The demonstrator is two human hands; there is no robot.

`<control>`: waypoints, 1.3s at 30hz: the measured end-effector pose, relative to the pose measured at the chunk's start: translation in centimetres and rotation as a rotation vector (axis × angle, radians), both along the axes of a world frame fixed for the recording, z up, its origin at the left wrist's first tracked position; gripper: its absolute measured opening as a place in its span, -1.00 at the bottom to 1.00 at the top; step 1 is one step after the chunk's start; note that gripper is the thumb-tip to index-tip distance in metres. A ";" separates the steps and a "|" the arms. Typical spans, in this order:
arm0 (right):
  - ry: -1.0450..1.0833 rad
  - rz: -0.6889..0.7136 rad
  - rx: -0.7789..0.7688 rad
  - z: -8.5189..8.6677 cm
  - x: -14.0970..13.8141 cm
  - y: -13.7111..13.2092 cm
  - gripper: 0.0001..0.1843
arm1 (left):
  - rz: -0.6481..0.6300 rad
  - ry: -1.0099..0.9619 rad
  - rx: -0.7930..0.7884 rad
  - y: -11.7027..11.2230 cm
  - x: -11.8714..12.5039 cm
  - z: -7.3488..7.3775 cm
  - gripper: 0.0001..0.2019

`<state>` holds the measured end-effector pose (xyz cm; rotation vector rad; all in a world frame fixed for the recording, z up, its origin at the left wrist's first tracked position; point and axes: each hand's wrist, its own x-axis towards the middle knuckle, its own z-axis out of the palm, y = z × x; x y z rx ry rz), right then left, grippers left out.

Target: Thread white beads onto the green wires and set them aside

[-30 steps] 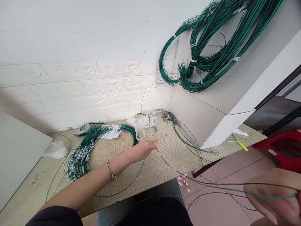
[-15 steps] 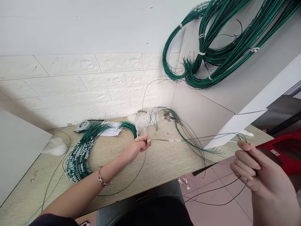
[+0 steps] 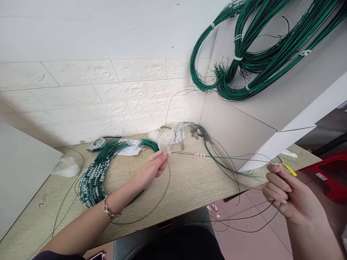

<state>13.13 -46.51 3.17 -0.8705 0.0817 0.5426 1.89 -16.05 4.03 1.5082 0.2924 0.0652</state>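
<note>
Over the table, my left hand [image 3: 155, 169] is closed in a pinch on thin green and dark wires. At the right, my right hand [image 3: 284, 193] is closed around the same wires, whose loose ends hang in a loop below it. The wires [image 3: 230, 157] run nearly straight between both hands. Small white bead-like pieces [image 3: 200, 155] sit on them, nearer my left hand. A yellow tag [image 3: 290, 169] shows behind my right fingertips; I cannot tell what it is fixed to. Left of my left hand lies a bundle of green wires [image 3: 92, 180] with many white pieces.
Large tied coils of green wire [image 3: 233, 68] hang over a pale panel [image 3: 244, 122] at the upper right. On the table [image 3: 184, 187] are a tape measure [image 3: 97, 144], clear plastic bags [image 3: 66, 168], white paper [image 3: 130, 148] and a pile of small metal parts [image 3: 199, 133]. A red stool [image 3: 332, 177] stands at right.
My left hand has shifted slightly left and up, still pinching the wires. My right hand has moved a little left, and the yellow tag has come into sight. The view has shifted slightly.
</note>
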 end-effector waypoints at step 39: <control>-0.090 0.234 -0.289 -3.0 2.5 -5.6 -0.64 | -0.077 -0.208 -0.356 7.5 -0.2 3.6 -0.74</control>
